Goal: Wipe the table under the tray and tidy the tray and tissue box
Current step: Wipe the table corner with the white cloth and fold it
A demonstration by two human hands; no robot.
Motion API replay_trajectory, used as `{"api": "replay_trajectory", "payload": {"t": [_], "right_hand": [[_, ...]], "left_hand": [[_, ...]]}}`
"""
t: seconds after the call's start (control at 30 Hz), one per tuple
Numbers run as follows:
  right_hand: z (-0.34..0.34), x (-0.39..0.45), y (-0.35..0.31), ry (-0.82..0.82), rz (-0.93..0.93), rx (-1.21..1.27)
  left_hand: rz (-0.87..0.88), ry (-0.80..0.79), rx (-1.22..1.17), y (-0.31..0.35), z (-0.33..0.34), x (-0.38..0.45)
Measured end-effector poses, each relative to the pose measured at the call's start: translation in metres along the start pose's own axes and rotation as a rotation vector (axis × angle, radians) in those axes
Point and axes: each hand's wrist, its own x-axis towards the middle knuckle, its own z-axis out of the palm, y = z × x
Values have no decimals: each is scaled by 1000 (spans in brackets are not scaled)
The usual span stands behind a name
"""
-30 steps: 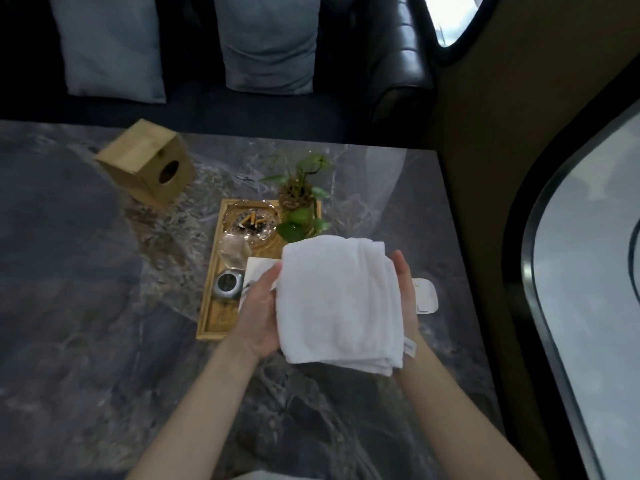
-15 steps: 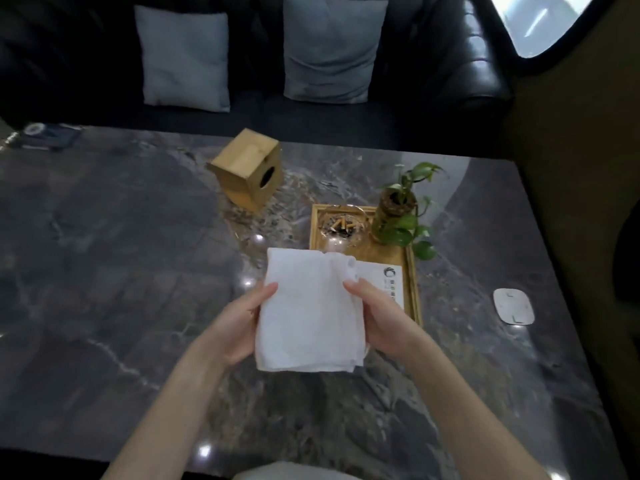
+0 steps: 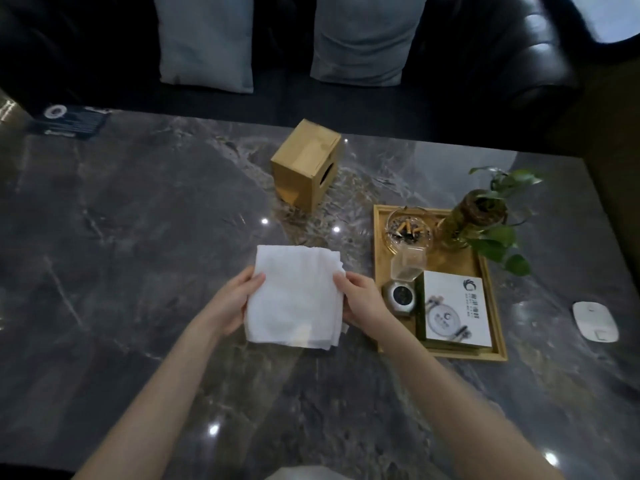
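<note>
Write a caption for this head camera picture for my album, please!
Both hands, left and right, hold a folded white cloth beside the wooden tray.

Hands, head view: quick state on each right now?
Left hand: closed on the left edge of the folded white towel.
Right hand: closed on the towel's right edge, fingers on top.

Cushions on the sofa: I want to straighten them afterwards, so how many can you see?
2. One cushion leans against the sofa backrest at upper left, the other cushion beside it toward the middle. More may sit outside the frame.
</note>
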Motion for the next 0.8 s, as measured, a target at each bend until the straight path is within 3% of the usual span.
{"api": "replay_trajectory", "payload": {"t": [0.13, 0.37, 0.5, 0.6, 0.7, 0.8], "right_hand": [[12, 21, 7, 116, -40, -193], [17, 42, 15, 294, -97, -444], [15, 42, 15, 321, -141, -469], [14, 40, 12, 271, -172, -553], [8, 32, 1, 110, -176, -676], [-6, 15, -14, 12, -223, -835]], "left_hand": [[7, 124, 110, -7, -10, 17], [100, 494, 647, -12, -17, 29], [173, 589, 824, -11, -6, 25], [189, 592, 912, -12, 0, 22], [184, 593, 1029, -12, 11, 21], [316, 533, 1159, -12, 41, 12]]}}
